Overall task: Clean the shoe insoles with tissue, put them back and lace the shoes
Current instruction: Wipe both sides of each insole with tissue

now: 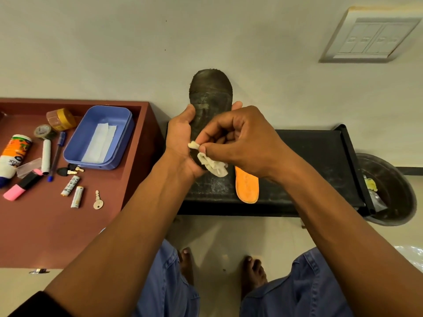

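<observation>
1. L hand point(180, 136) grips a dark insole point(210, 97) from the side, thumb on its face, fingers point(237, 105) wrapped behind; insole held upright in the air, toe end up, in front of the wall.
2. R hand point(238, 138) has its fingers clenched round a crumpled tissue point(212, 164), pinching it at the lower (heel) part of the dark insole, touching L palm area.
3. Orange insole point(247, 186) lies flat on the black surface point(315, 156), just under/behind the R hand, its top end hidden by that hand.
4. Brown surface point(52, 225) on the left carries a blue box point(75, 152) w/ folded white tissue sheets point(100, 140) inside.
5. Also there: pink highlighter point(20, 186), blue pen point(56, 154), two batteries point(73, 191), a small key point(98, 201), black-headed keys point(68, 171), tape roll point(43, 131), amber jar point(60, 118), orange-white tube point(12, 156).
6. Dark bin point(393, 191) stands right of the black surface, w/ scraps inside.
7. Switch plate point(370, 37) on wall, upper right.
8. Bare feet point(251, 271) on the floor below, blue trousers point(304, 291) at the knees.
</observation>
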A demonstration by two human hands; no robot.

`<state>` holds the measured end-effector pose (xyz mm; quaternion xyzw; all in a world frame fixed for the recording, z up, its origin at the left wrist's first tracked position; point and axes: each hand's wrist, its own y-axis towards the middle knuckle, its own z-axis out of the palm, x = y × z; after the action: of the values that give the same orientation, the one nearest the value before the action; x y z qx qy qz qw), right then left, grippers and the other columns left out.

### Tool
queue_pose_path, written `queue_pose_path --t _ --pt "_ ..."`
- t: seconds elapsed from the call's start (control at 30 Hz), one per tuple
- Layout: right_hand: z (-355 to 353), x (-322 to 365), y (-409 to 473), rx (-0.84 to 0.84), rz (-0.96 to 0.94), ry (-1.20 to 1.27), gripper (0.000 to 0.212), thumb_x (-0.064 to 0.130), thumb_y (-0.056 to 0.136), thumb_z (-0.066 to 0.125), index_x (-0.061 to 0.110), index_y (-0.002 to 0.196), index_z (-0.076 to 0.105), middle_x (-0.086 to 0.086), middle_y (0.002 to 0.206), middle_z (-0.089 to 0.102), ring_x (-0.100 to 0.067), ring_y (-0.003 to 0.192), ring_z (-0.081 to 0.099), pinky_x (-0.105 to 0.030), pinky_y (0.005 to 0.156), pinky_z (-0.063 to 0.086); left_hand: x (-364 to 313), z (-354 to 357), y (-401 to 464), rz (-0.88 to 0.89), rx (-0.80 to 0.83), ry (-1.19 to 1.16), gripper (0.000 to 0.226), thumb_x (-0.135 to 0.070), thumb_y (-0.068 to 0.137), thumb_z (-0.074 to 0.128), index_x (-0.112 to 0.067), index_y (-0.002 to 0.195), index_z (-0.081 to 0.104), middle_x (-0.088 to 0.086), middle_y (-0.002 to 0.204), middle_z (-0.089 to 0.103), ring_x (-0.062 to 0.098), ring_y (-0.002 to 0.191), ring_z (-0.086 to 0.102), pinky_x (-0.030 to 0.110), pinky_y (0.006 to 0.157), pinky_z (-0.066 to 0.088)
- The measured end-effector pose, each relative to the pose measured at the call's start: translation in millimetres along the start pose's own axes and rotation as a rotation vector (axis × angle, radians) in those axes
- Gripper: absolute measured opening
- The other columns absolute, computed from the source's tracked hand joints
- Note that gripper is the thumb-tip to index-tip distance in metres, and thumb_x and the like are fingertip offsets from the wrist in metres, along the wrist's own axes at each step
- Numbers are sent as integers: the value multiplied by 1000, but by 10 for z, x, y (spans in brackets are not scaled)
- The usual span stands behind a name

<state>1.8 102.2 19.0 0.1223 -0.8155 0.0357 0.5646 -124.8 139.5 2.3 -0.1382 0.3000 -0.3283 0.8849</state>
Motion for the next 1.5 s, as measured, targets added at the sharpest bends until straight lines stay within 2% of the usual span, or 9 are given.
queue_pose_path --t 0.2,0.37,0.53,0.7,0.87,0.97,1.1,1.3,1.5 --pt "21 7 -27 -69 -10 -53 10 1 81 77 10 86 80 1 77 77 -17 70 73 -29 69 62 -12 -23 70 -39 -70 57 63 -49 107 35 0 138 59 19 139 63 32 128 62 42 103 52" --pt "34 -35 24 -181 53 -137 14 7 79 79 19 85 81 9 75 75 -5 68 70 -28 71 61 34 13 57 -75 -94 35 62 -50 106 37 0 99 74 16 96 74 28 91 72 37 96 51" --pt "-4 64 -31 -39 55 -84 10 4 82 80 11 88 80 -1 80 78 -19 74 75 -39 75 63 14 -28 43 -74 -116 20 55 -42 106 37 1 101 71 18 96 72 30 88 71 41 89 56" --pt "-49 139 -75 72 21 -182 14 4 81 79 15 88 81 6 79 77 -13 73 74 -28 71 62 13 -24 0 -52 -165 5 45 -28 106 39 3 89 68 20 77 72 34 63 74 44 60 64" --pt "-126 142 -116 111 53 -250 14 6 80 81 19 84 80 7 77 76 -6 71 72 -19 68 59 21 82 -62 -44 -104 -33 57 -27 107 35 11 84 71 23 74 73 34 58 74 47 52 61" --pt "-163 95 -121 67 88 -298 13 8 79 82 20 84 81 9 78 75 -2 70 71 -17 68 57 33 123 -81 -64 -19 -58 75 -32 108 31 14 67 74 23 76 74 33 61 75 47 55 61" --pt "-167 50 -109 -17 125 -372 12 12 78 83 21 83 80 7 83 74 -5 72 70 -22 73 61 31 114 -64 -82 7 -67 79 -40 109 29 13 74 76 23 85 75 34 68 76 49 62 62" --pt "-125 81 -106 -40 97 -275 12 8 79 81 20 83 81 10 75 75 -3 65 69 -16 64 55 75 71 14 -66 -79 -6 61 -42 108 33 5 96 71 20 88 74 33 70 76 46 67 63" --pt "-47 103 -99 -39 43 -210 11 6 80 79 16 84 81 9 74 76 -6 66 70 -14 62 53 107 11 74 -56 -165 80 55 -45 107 36 -5 94 71 12 83 71 25 72 72 33 72 61"
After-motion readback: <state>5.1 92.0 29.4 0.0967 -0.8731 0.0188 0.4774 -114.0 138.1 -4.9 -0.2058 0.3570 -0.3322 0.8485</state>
